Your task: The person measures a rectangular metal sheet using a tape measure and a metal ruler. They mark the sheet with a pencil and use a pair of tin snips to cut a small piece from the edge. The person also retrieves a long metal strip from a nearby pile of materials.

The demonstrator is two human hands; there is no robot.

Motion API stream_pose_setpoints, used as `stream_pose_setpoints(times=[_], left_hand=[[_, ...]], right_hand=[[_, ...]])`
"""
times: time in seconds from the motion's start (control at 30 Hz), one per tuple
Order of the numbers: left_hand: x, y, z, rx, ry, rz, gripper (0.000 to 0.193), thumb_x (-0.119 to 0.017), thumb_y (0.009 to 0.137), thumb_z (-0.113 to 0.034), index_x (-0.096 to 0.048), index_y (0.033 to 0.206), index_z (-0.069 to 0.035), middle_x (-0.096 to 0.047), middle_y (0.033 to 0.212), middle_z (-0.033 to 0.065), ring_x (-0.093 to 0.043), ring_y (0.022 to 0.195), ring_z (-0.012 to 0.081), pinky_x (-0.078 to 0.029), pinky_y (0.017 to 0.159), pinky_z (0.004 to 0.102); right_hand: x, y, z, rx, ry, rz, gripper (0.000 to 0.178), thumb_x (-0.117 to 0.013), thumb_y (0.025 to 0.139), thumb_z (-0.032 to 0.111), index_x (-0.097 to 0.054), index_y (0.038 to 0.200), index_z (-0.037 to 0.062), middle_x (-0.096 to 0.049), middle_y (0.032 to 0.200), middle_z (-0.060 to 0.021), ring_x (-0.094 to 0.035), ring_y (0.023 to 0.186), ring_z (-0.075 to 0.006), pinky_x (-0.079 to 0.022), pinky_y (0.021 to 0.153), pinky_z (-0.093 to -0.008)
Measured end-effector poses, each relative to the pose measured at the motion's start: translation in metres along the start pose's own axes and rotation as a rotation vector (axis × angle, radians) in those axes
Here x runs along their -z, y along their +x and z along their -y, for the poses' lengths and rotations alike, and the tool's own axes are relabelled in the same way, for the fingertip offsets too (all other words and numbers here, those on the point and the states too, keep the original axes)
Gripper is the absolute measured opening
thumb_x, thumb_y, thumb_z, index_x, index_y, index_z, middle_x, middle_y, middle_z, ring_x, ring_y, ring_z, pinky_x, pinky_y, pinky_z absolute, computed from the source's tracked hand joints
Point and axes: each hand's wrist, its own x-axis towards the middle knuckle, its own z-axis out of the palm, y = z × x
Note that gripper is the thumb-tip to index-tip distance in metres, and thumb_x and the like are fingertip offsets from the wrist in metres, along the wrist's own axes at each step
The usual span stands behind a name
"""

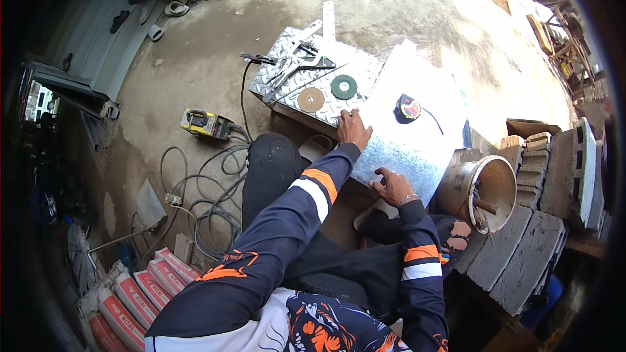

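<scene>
A shiny galvanized metal sheet (391,150) lies on a low work surface in front of me. My left hand (354,129) rests at the sheet's left edge, fingers spread and lying on it. My right hand (394,187) is at the sheet's near edge, its thumb and index finger apart with nothing between them. On the sheet sits a tape measure (407,109) with a dark cord. Just beyond my left hand, a green grinding disc (343,87) and a brown disc (311,99) lie on a checkered metal plate (267,85).
Locking clamps (297,64) and a steel ruler (328,19) lie on the plate. A yellow-black machine (207,124) and coiled cables (218,202) are on the floor at left. A tilted bucket (482,189) and concrete blocks (508,248) stand at right; bags (140,296) are at lower left.
</scene>
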Motion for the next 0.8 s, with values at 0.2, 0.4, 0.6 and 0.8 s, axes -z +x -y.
stream_pose_setpoints(times=[0.2,0.4,0.6,0.8], left_hand=[[-0.003,0.004,0.002,-0.043,0.125,-0.021,0.062,-0.077,0.076,-0.036,-0.054,0.120,0.001,-0.048,0.120,0.0214,-0.052,0.110,0.0387,-0.046,0.093,0.0491],[0.003,0.002,-0.002,-0.071,0.113,0.009,0.060,-0.076,0.077,-0.037,-0.055,0.118,0.002,-0.048,0.117,0.0202,-0.051,0.111,0.0386,-0.047,0.092,0.0494],[0.001,-0.001,0.003,-0.143,0.113,-0.037,0.055,-0.075,0.078,-0.038,-0.055,0.113,0.000,-0.047,0.115,0.0181,-0.051,0.111,0.0381,-0.048,0.089,0.0508],[-0.002,-0.004,0.002,-0.140,0.115,-0.077,0.054,-0.072,0.079,-0.040,-0.055,0.114,-0.003,-0.048,0.114,0.0169,-0.050,0.112,0.0369,-0.048,0.088,0.0511]], right_hand=[[0.008,0.004,0.008,-0.049,-0.009,0.078,0.048,-0.062,0.091,0.041,-0.060,0.123,0.0045,-0.069,0.106,-0.0240,-0.064,0.104,-0.0410,-0.048,0.091,-0.0478],[0.009,0.001,0.004,-0.032,-0.016,0.053,0.048,-0.062,0.091,0.041,-0.060,0.122,0.0048,-0.069,0.106,-0.0232,-0.064,0.104,-0.0409,-0.048,0.092,-0.0479],[0.002,-0.006,-0.005,0.013,0.003,-0.040,0.047,-0.064,0.090,0.039,-0.062,0.119,0.0017,-0.071,0.093,-0.0217,-0.068,0.093,-0.0391,-0.051,0.084,-0.0456],[0.007,-0.016,-0.012,-0.061,0.015,-0.010,0.048,-0.063,0.090,0.041,-0.062,0.120,0.0038,-0.070,0.101,-0.0215,-0.065,0.101,-0.0398,-0.049,0.090,-0.0467]])
